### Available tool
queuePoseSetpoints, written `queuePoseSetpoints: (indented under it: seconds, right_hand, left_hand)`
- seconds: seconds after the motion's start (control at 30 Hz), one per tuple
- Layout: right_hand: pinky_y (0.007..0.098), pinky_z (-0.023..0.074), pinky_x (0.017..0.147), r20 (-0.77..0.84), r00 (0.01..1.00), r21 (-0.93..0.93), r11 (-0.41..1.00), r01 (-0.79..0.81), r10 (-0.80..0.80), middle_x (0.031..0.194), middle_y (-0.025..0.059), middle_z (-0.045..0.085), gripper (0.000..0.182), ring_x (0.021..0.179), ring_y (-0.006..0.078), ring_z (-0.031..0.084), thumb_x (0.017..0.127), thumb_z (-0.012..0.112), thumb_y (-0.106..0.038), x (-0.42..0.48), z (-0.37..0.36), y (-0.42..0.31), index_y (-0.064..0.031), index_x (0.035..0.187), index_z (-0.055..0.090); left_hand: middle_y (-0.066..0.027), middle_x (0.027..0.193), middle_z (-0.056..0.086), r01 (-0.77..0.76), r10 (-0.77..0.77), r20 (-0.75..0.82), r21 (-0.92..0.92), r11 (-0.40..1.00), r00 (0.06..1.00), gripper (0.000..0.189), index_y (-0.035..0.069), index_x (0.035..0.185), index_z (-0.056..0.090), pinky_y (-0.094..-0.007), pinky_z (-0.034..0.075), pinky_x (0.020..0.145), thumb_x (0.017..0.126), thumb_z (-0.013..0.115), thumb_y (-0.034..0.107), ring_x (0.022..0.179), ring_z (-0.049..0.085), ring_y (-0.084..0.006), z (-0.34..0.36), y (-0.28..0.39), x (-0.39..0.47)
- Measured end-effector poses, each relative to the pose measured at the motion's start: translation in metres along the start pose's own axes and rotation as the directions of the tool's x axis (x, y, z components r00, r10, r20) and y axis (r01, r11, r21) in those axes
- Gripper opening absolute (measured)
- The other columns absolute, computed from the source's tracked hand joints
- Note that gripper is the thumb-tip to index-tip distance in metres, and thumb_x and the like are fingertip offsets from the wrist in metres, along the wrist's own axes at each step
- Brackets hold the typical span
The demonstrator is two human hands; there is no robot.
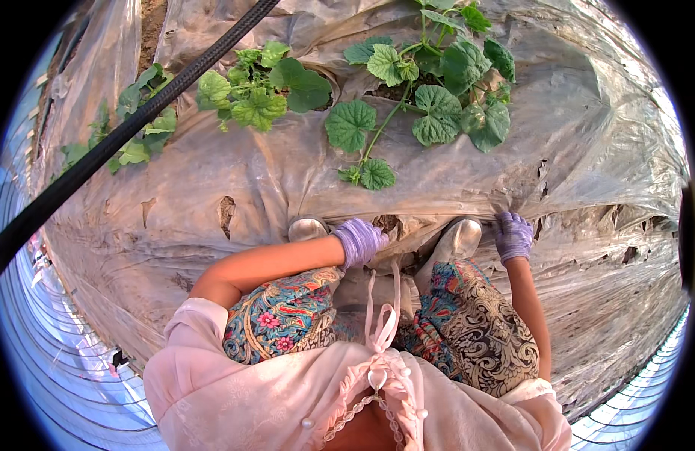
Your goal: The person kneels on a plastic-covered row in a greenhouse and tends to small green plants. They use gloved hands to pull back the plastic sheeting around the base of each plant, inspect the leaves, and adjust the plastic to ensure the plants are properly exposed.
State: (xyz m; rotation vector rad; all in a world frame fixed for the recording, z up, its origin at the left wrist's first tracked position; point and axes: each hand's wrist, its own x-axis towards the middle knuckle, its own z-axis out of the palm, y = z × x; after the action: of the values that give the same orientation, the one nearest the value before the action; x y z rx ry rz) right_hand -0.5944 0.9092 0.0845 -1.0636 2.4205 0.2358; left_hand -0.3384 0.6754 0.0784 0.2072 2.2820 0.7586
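My left hand (361,242), in a purple knitted glove, reaches between my shoes beside a torn hole (387,223) in the plastic mulch film (257,169); its fingers are bent and partly hidden. In a matching glove, my right hand (513,237) is at a taut fold of the film, right of my right shoe (463,235), with its fingertips at the fold. Creases run from that fold, so it looks pinched there. Beyond both hands, a leafy vine plant (437,107) trails a stem with small leaves (377,173) toward me.
More vine plants (260,93) grow through the film at the upper left. A black braided cord (128,129) crosses the view diagonally. The film has several tears, one (227,217) left of my left shoe (308,229). Curved greenhouse ribs (60,377) show at the rim.
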Motion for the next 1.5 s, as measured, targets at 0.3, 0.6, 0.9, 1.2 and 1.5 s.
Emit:
queuePoseSetpoints:
  seconds: [0.3, 0.6, 0.9, 1.2, 1.5]
  right_hand:
    - [0.0410, 0.0380, 0.077, 0.068, 0.998, 0.022, 1.000, 0.003, -0.004, 0.089, 0.0085, 0.058, 0.022, 0.085, 0.0290, 0.054, 0.071, 0.061, -0.022, -0.010, 0.009, 0.007, -0.0149, 0.091, 0.055]
    - [0.0314, 0.0465, 0.072, 0.188, 0.980, 0.385, 0.912, -0.139, 0.070, 0.089, 0.0118, 0.062, 0.030, 0.080, 0.0225, 0.060, 0.078, 0.058, -0.023, 0.047, -0.057, -0.023, -0.0119, 0.106, 0.055]
    - [0.0252, 0.0435, 0.078, 0.278, 0.859, 0.937, 0.319, -0.143, -0.429, 0.101, -0.0006, 0.053, 0.039, 0.088, 0.0092, 0.049, 0.085, 0.053, -0.019, 0.118, -0.013, -0.129, -0.0060, 0.121, 0.045]
    - [0.0210, 0.0420, 0.076, 0.446, 0.782, 0.885, 0.085, -0.457, -0.435, 0.102, 0.0008, 0.055, 0.040, 0.084, 0.0087, 0.050, 0.085, 0.053, -0.014, 0.119, -0.018, -0.146, -0.0015, 0.121, 0.043]
    - [0.0200, 0.0420, 0.074, 0.488, 0.826, 0.872, 0.107, -0.478, -0.283, 0.098, 0.0013, 0.055, 0.036, 0.082, 0.0074, 0.050, 0.084, 0.052, -0.009, 0.108, -0.004, -0.120, 0.0014, 0.118, 0.046]
  left_hand:
    - [-0.0146, 0.101, 0.058, -0.092, 0.213, 0.469, -0.267, 0.959, 0.857, 0.054, 0.011, 0.121, 0.045, -0.0377, 0.045, 0.076, 0.070, 0.061, 0.018, 0.093, 0.056, -0.0292, 0.017, 0.012, -0.023]
    - [-0.0128, 0.088, 0.060, 0.154, -0.452, -0.417, -0.576, 0.802, 0.789, 0.025, 0.007, 0.095, 0.062, -0.0348, 0.045, 0.076, 0.077, 0.056, 0.022, 0.086, 0.057, -0.0264, -0.047, -0.082, -0.014]
    - [-0.0134, 0.091, 0.062, 0.318, -0.528, -0.182, -0.624, 0.714, 0.829, 0.029, 0.007, 0.094, 0.063, -0.0334, 0.045, 0.078, 0.074, 0.059, 0.028, 0.087, 0.058, -0.0268, -0.061, -0.078, 0.015]
    - [-0.0108, 0.094, 0.062, -0.082, -0.109, -0.187, -0.786, 0.613, 0.976, 0.031, 0.008, 0.106, 0.058, -0.0308, 0.045, 0.078, 0.078, 0.059, 0.022, 0.087, 0.059, -0.0194, -0.093, -0.044, 0.008]
    - [-0.0169, 0.119, 0.045, 0.600, -0.330, -0.701, 0.173, 0.781, 0.633, 0.022, 0.007, 0.089, 0.060, -0.0388, 0.038, 0.088, 0.071, 0.054, 0.017, 0.100, 0.048, -0.0343, -0.123, -0.180, 0.024]
